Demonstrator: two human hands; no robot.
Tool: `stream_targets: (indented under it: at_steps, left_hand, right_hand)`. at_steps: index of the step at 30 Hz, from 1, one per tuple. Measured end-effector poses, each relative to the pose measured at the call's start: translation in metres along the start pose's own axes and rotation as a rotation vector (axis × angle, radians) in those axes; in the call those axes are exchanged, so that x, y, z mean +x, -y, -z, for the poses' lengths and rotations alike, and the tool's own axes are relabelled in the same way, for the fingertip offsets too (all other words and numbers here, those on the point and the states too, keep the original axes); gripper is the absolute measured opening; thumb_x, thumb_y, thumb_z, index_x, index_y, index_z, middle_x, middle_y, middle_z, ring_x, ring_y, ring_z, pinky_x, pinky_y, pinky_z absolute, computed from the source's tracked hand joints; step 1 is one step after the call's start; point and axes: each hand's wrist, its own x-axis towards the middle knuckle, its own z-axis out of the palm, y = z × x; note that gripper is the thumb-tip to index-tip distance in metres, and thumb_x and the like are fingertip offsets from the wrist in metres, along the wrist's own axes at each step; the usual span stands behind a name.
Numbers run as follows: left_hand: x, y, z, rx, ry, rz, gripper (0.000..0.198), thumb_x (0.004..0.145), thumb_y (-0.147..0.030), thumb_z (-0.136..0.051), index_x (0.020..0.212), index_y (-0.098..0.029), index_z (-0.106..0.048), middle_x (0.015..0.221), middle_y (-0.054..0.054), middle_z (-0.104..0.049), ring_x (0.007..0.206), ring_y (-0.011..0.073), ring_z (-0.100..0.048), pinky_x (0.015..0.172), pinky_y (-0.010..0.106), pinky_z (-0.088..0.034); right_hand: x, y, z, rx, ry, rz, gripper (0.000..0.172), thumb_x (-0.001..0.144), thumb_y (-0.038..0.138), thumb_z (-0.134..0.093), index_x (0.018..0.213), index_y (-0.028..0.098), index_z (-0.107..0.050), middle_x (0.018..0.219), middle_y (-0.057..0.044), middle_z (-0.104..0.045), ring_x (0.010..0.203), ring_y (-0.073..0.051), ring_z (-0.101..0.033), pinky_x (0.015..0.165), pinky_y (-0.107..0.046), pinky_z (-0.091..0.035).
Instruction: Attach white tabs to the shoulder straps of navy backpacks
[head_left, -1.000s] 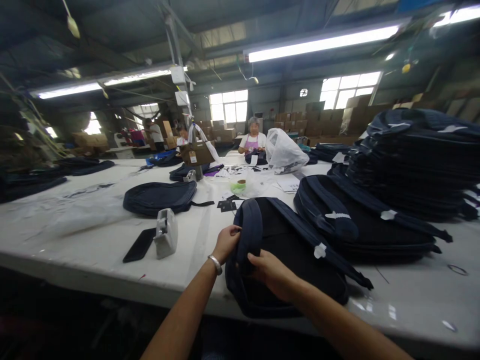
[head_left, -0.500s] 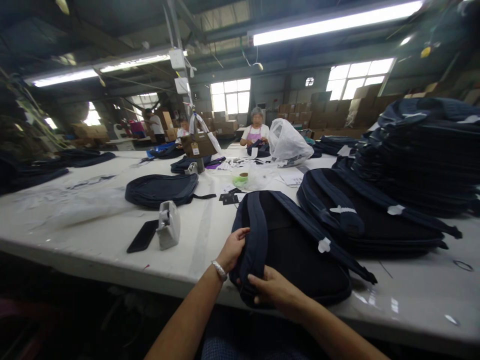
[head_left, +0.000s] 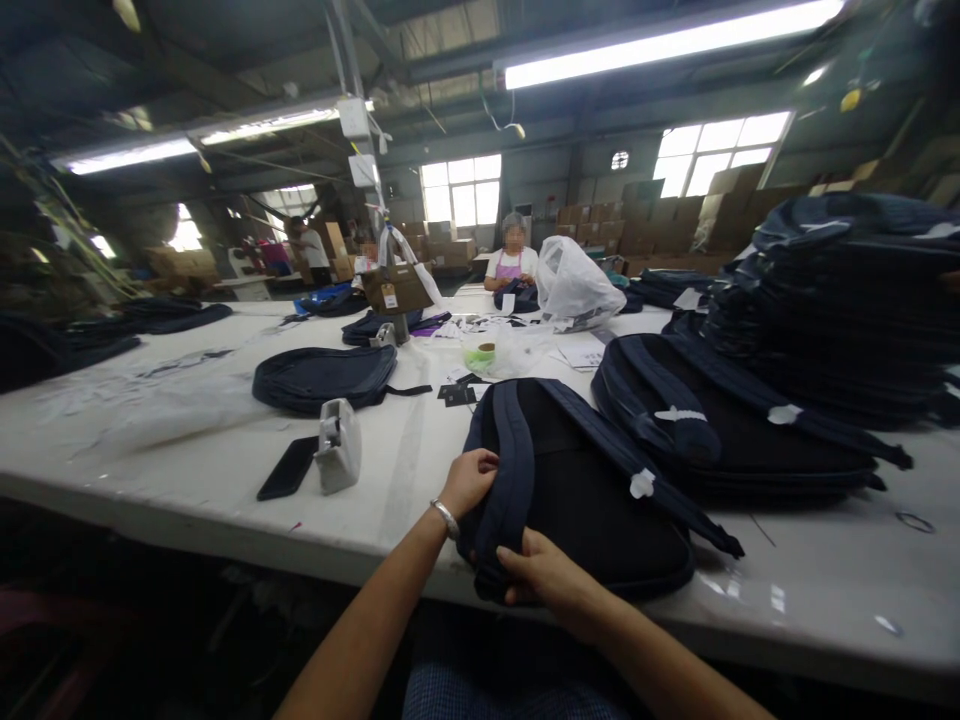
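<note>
A dark navy backpack (head_left: 592, 510) lies at the table's front edge with its black padded back and straps facing up. My left hand (head_left: 469, 482) is closed at the left shoulder strap, its fingertips curled at the strap's outer edge. Lower down, my right hand (head_left: 536, 568) grips the bottom end of that same strap between thumb and fingers. A white tag (head_left: 642, 484) sits on the other strap. Right of this bag lie further backpacks (head_left: 757, 440), one with a white tie round its strap.
A white tape dispenser (head_left: 339, 446) and black phone (head_left: 288, 468) are to the left, with another backpack (head_left: 322, 378) behind. At right rises a tall backpack stack (head_left: 832, 300). A person (head_left: 513, 262) sits across the white table (head_left: 225, 480) near a plastic bag (head_left: 574, 285).
My left hand's fingers have curled in more at the strap. My right hand keeps its grip. The view has shifted slightly, and something skin-coloured now shows at the right edge by the stack.
</note>
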Motion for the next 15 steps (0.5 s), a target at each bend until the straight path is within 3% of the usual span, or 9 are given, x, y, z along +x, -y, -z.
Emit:
stream_targets:
  at_steps: [3,5,8,10,15]
  left_hand:
    - [-0.013,-0.003,0.012,0.036,-0.129,-0.032,0.021,0.065,-0.017,-0.071,0.085,-0.021,-0.072,0.088,0.007,-0.072,0.080,0.0195,-0.066,0.077,0.029,-0.049]
    - [-0.028,-0.004,0.020,0.066,-0.155,-0.002,0.014,0.071,-0.030,-0.069,0.082,-0.021,-0.070,0.077,0.006,-0.070,0.068,0.0177,-0.064,0.065,0.027,-0.049]
    - [-0.051,-0.005,0.025,0.083,0.003,0.157,0.036,0.076,-0.053,-0.061,0.067,-0.018,-0.066,0.053,0.002,-0.060,0.043,0.0140,-0.054,0.043,0.023,-0.039]
    - [-0.059,-0.007,0.023,0.062,0.109,0.241,0.046,0.074,-0.061,-0.060,0.062,-0.017,-0.063,0.049,0.000,-0.056,0.040,0.0118,-0.049,0.039,0.021,-0.034]
    - [-0.062,-0.018,0.013,-0.157,0.236,0.435,0.047,0.070,-0.061,-0.065,0.081,-0.015,-0.065,0.060,0.000,-0.061,0.047,0.0094,-0.050,0.043,0.019,-0.033]
  right_hand:
    - [-0.001,0.000,0.001,-0.015,-0.004,-0.005,0.041,0.074,0.046,-0.069,0.103,0.018,-0.062,0.097,-0.007,-0.068,0.081,-0.018,-0.063,0.056,-0.022,-0.044]
    - [-0.001,0.000,0.001,-0.006,-0.009,-0.010,0.043,0.074,0.045,-0.068,0.108,0.018,-0.060,0.098,-0.008,-0.068,0.083,-0.019,-0.064,0.056,-0.022,-0.045]
    - [0.001,-0.002,0.000,0.002,-0.010,0.005,0.052,0.076,0.040,-0.066,0.122,0.022,-0.051,0.106,-0.008,-0.067,0.084,-0.019,-0.065,0.053,-0.021,-0.045]
    - [0.003,-0.003,-0.001,0.010,-0.017,0.014,0.061,0.076,0.035,-0.065,0.131,0.024,-0.042,0.110,-0.008,-0.066,0.083,-0.019,-0.065,0.051,-0.021,-0.046]
    - [0.010,-0.006,-0.005,0.007,-0.041,0.034,0.071,0.078,0.030,-0.063,0.141,0.025,-0.029,0.103,-0.008,-0.066,0.073,-0.017,-0.065,0.050,-0.022,-0.049]
